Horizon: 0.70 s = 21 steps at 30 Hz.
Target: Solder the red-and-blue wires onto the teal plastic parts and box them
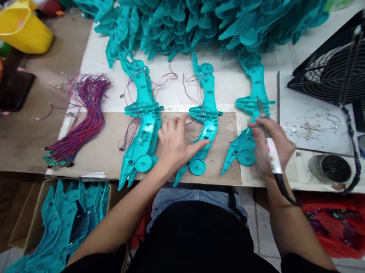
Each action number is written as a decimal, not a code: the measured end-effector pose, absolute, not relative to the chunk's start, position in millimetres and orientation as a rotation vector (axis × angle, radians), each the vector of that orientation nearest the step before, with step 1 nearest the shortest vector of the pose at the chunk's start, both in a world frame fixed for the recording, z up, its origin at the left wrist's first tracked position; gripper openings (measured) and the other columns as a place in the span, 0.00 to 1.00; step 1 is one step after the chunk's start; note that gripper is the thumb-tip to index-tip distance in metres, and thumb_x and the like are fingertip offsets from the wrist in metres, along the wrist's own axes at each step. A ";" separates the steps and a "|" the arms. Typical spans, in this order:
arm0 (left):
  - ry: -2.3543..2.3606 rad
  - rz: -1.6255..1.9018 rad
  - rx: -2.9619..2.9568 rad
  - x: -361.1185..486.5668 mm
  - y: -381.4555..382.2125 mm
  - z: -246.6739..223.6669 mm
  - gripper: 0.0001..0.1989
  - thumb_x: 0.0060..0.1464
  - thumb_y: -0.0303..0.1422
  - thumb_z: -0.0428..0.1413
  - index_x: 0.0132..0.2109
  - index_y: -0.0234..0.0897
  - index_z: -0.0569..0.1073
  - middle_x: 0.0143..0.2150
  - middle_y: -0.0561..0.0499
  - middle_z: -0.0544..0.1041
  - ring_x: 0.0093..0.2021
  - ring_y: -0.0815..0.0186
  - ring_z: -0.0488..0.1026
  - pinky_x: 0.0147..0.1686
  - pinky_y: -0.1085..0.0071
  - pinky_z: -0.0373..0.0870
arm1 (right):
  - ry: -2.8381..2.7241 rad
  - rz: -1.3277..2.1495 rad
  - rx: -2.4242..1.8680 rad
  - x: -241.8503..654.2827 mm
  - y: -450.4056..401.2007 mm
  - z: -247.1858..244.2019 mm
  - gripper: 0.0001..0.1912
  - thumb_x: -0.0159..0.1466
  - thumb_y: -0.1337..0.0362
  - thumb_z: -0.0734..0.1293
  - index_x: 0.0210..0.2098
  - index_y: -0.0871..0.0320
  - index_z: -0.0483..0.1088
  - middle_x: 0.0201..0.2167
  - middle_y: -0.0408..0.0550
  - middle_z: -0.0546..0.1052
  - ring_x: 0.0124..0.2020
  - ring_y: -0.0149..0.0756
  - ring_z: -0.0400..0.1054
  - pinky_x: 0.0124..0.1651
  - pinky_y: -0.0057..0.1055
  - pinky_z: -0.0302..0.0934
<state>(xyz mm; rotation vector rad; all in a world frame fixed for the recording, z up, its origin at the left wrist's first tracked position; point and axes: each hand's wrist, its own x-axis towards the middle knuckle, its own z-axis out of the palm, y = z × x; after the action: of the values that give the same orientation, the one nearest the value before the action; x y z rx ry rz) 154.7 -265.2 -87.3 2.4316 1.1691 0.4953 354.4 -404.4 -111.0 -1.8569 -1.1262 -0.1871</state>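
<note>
My right hand [274, 144] is closed around a soldering iron [272, 155] with a white patterned handle and a black cord. Its metal tip points up over the right teal bow-shaped plastic part [256, 76]. My left hand [176, 143] is open, its fingers spread between two similar parts. The thumb reaches over the lower half of the middle teal part [208, 92], and I cannot tell whether it touches. To the left of the fingers lies another teal part [147, 129], apparently two stacked shells. Thin red and blue wires run along the left and middle parts.
A large pile of teal parts [182, 15] fills the back. At left lie a wire bundle [90, 115] and a yellow bucket [24, 33]. On the right stand a black fan [345, 67] and a round tin [331, 168]. More parts fill a cardboard box [112, 196] below the table edge.
</note>
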 end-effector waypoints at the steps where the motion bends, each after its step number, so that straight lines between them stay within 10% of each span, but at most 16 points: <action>1: 1.169 0.415 2.461 160.4 -270.0 -87.3 0.44 0.48 0.51 0.66 0.66 0.36 0.63 0.57 0.37 0.70 0.57 0.45 0.64 0.55 0.51 0.62 | -1.157 -0.214 -1.899 361.0 -398.4 -112.3 0.15 0.68 0.57 0.66 0.53 0.52 0.73 0.47 0.51 0.80 0.59 0.50 0.70 0.63 0.53 0.63; 9: 1.009 0.316 2.453 167.5 -293.9 -80.5 0.30 0.58 0.31 0.56 0.65 0.33 0.61 0.50 0.40 0.69 0.53 0.52 0.68 0.52 0.57 0.69 | -1.259 -0.083 -2.029 376.0 -385.8 -121.6 0.22 0.65 0.55 0.67 0.57 0.51 0.69 0.54 0.53 0.76 0.68 0.54 0.60 0.62 0.55 0.63; 21: 1.273 0.518 2.462 61.2 -213.7 -46.4 0.29 0.55 0.32 0.58 0.63 0.30 0.64 0.50 0.39 0.69 0.52 0.52 0.70 0.55 0.55 0.70 | -1.287 -0.042 -1.997 350.0 -389.2 -121.5 0.24 0.64 0.53 0.66 0.58 0.51 0.67 0.54 0.53 0.75 0.65 0.57 0.62 0.68 0.64 0.51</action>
<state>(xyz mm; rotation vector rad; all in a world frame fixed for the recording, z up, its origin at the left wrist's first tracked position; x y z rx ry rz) 61.2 -213.7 -46.4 2.4616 1.2727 0.5175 350.0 -389.2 -121.5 -1.9973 -1.2869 -0.0425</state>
